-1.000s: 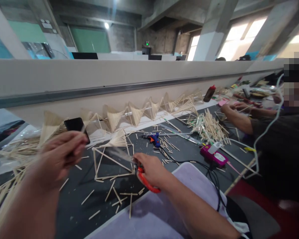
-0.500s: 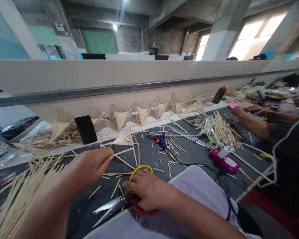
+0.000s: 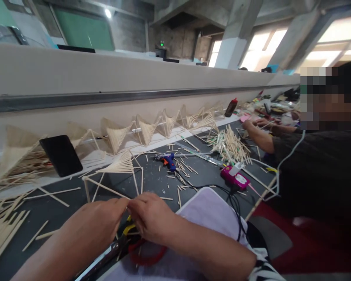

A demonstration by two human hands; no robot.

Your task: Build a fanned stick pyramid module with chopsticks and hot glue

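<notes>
A wooden stick frame [image 3: 107,187] with a fanned row of thin sticks [image 3: 119,164] stands on the dark table in front of me. My left hand [image 3: 103,218] is closed, its fingertips pinched at the frame's near corner. Touching it there is my right hand [image 3: 152,216], also closed; the fingers hide the exact point they grip. Scissors [image 3: 148,257] lie below my right hand, over the edge of a pale purple padded surface [image 3: 204,212]. One loop is red, the other yellow and partly covered, and the blades point toward the lower left.
A blue glue gun [image 3: 169,160] lies beyond, among cut stick pieces. A phone [image 3: 61,156] leans at left by a row of twisted stick models [image 3: 146,127]. To the right are a pink power strip [image 3: 235,177], a stick pile [image 3: 231,144] and a co-worker's arm [image 3: 260,136].
My right hand has left the scissors' loops and come up against my left hand. The stick frame's free corner shows at left, and the view has turned right.
</notes>
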